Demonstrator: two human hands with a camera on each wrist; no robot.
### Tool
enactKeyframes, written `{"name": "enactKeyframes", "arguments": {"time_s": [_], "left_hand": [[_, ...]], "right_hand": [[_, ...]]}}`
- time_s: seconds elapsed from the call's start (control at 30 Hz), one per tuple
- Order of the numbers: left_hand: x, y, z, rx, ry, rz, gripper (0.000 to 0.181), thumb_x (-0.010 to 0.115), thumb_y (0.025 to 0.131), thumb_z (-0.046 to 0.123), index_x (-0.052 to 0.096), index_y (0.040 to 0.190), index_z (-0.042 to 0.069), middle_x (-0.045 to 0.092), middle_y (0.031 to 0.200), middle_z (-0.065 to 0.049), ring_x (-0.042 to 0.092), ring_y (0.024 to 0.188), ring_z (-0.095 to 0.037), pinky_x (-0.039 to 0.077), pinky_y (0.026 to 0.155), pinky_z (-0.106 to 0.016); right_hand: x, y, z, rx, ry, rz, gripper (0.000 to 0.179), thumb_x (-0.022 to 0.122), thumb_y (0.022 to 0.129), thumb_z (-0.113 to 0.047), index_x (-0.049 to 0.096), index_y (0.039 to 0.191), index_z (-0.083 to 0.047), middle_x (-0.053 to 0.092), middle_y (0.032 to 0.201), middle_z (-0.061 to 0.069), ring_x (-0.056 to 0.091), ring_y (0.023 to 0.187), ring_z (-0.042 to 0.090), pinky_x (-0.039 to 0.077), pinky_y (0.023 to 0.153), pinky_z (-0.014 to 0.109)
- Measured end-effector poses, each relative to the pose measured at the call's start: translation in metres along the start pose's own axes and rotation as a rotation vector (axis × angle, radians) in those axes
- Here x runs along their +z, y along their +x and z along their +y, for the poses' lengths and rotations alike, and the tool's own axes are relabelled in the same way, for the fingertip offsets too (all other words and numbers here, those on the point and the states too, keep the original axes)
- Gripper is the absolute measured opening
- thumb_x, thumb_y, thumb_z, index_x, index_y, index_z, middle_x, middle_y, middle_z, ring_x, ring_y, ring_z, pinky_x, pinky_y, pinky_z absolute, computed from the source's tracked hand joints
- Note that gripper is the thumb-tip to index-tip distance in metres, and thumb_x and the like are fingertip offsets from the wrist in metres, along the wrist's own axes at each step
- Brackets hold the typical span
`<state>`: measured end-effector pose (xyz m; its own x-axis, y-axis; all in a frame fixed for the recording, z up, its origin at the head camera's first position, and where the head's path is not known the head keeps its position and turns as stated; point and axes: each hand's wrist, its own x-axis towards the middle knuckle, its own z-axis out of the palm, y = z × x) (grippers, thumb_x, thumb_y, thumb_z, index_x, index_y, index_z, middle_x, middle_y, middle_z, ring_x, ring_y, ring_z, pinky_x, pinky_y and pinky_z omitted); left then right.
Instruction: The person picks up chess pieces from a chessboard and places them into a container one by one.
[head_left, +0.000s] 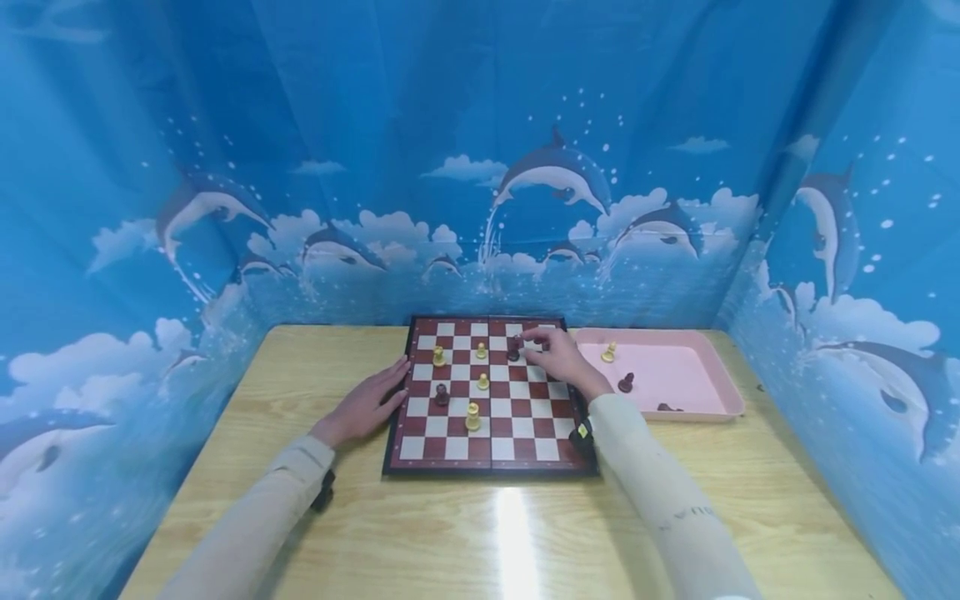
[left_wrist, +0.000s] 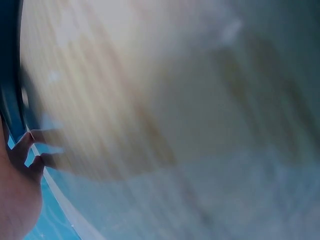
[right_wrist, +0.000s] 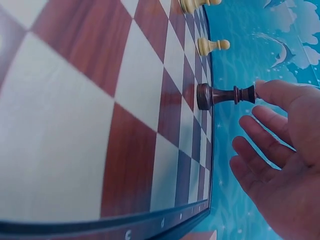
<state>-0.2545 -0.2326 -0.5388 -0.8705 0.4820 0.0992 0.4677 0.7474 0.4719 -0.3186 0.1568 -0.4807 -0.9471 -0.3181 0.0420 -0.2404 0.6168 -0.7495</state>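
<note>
Dark piece (right_wrist: 225,95), pawn (right_wrist: 215,45) near, tray (head_left: 678,373) (pink)

A dark brown chess piece (right_wrist: 220,95), a king or queen by its flared, collared head, stands upright on the chessboard (head_left: 525,442) just left of the right hand (head_left: 558,358), which hides its tip. The red-brown and white board lies flat, unfolded, its black left rim beneath the left hand's (head_left: 367,404) fingertips.

Head view bright w/ glare streak on tbl (head_left: 420,533); L-wrist pic blurry, dim twd R edge; R-wrist sharper.
</note>
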Motion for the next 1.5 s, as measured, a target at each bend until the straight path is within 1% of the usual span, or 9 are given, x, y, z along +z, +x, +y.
{"name": "enactKeyframes", "arguments": {"time_s": [0.23, 0.47, 0.67, 0.87, 1.0, 1.1, 1.23, 1.33, 1.5], "left_hand": [[-0.001, 0.000, 0.000, -0.008, -0.003, -0.002, 0.061, 0.039, 0.111, 0.038, 0.022, 0.162, 0.010, 0.018, 0.170, -0.009, 0.028, 0.152, -0.037, 0.025, 0.124, -0.056], [-0.001, -0.001, -0.001, 0.005, 0.004, 0.000, 0.061, 0.039, 0.111, 0.038, 0.022, 0.162, 0.009, 0.018, 0.170, -0.011, 0.028, 0.152, -0.039, 0.026, 0.123, -0.057], [-0.003, 0.000, 0.000, 0.000, 0.001, 0.000, 0.061, 0.039, 0.111, 0.038, 0.023, 0.162, 0.009, 0.018, 0.170, -0.011, 0.028, 0.152, -0.039, 0.026, 0.124, -0.056], [-0.003, 0.000, 0.001, 0.004, -0.002, 0.008, 0.061, 0.041, 0.110, 0.036, 0.024, 0.161, 0.007, 0.020, 0.169, -0.013, 0.028, 0.151, -0.040, 0.026, 0.123, -0.057], [-0.002, -0.001, 0.000, 0.019, 0.001, 0.008, 0.061, 0.042, 0.110, 0.034, 0.025, 0.161, 0.005, 0.020, 0.168, -0.015, 0.028, 0.151, -0.040, 0.025, 0.123, -0.057], [-0.002, -0.001, 0.000, 0.015, -0.007, 0.010, 0.061, 0.041, 0.110, 0.035, 0.024, 0.161, 0.006, 0.020, 0.169, -0.014, 0.028, 0.152, -0.040, 0.025, 0.124, -0.057], [-0.003, -0.001, 0.000, 0.000, -0.007, 0.012, 0.062, 0.040, 0.110, 0.039, 0.023, 0.161, 0.008, 0.019, 0.169, -0.012, 0.028, 0.152, -0.038, 0.025, 0.124, -0.056], [-0.004, -0.001, 0.000, -0.004, -0.006, 0.004, 0.062, 0.040, 0.110, 0.040, 0.023, 0.162, 0.009, 0.019, 0.170, -0.011, 0.027, 0.152, -0.038, 0.025, 0.124, -0.056], [-0.003, -0.002, 0.001, -0.005, -0.007, -0.004, 0.062, 0.039, 0.111, 0.038, 0.022, 0.162, 0.008, 0.018, 0.170, -0.012, 0.027, 0.152, -0.038, 0.024, 0.124, -0.056]], "right_hand": [[0.007, 0.009, -0.003, -0.023, -0.038, -0.014, 0.043, 0.065, 0.101, -0.021, 0.059, 0.140, -0.002, 0.056, 0.144, 0.019, 0.051, 0.134, 0.039, 0.046, 0.111, 0.054], [0.009, 0.011, -0.005, -0.014, -0.020, -0.021, 0.034, 0.066, 0.101, -0.018, 0.065, 0.132, -0.004, 0.059, 0.138, 0.018, 0.051, 0.134, 0.038, 0.046, 0.111, 0.053], [0.009, 0.014, -0.004, -0.022, -0.034, -0.007, 0.026, 0.068, 0.100, -0.018, 0.070, 0.123, -0.007, 0.065, 0.129, 0.014, 0.056, 0.129, 0.036, 0.046, 0.110, 0.053], [0.007, 0.016, -0.006, -0.029, -0.026, 0.001, 0.024, 0.069, 0.099, -0.017, 0.071, 0.120, -0.005, 0.067, 0.125, 0.014, 0.058, 0.125, 0.037, 0.046, 0.110, 0.054], [0.003, 0.014, -0.012, -0.016, 0.042, 0.047, 0.027, 0.069, 0.099, -0.021, 0.071, 0.121, -0.005, 0.067, 0.124, 0.011, 0.061, 0.117, 0.033, 0.053, 0.100, 0.052], [-0.001, 0.013, -0.018, -0.037, 0.080, 0.097, 0.029, 0.070, 0.099, -0.022, 0.071, 0.121, -0.004, 0.068, 0.122, 0.009, 0.062, 0.113, 0.029, 0.054, 0.095, 0.049], [-0.006, 0.012, -0.023, -0.073, 0.050, 0.114, 0.028, 0.070, 0.098, -0.022, 0.071, 0.120, -0.004, 0.070, 0.120, 0.010, 0.061, 0.115, 0.028, 0.051, 0.101, 0.049], [-0.007, 0.011, -0.024, -0.063, 0.033, 0.107, 0.028, 0.071, 0.098, -0.022, 0.072, 0.119, -0.005, 0.070, 0.120, 0.010, 0.061, 0.118, 0.028, 0.049, 0.105, 0.048], [-0.007, 0.011, -0.021, -0.059, 0.030, 0.108, 0.028, 0.072, 0.097, -0.025, 0.073, 0.117, -0.006, 0.070, 0.120, 0.008, 0.060, 0.118, 0.027, 0.049, 0.106, 0.049]]}}
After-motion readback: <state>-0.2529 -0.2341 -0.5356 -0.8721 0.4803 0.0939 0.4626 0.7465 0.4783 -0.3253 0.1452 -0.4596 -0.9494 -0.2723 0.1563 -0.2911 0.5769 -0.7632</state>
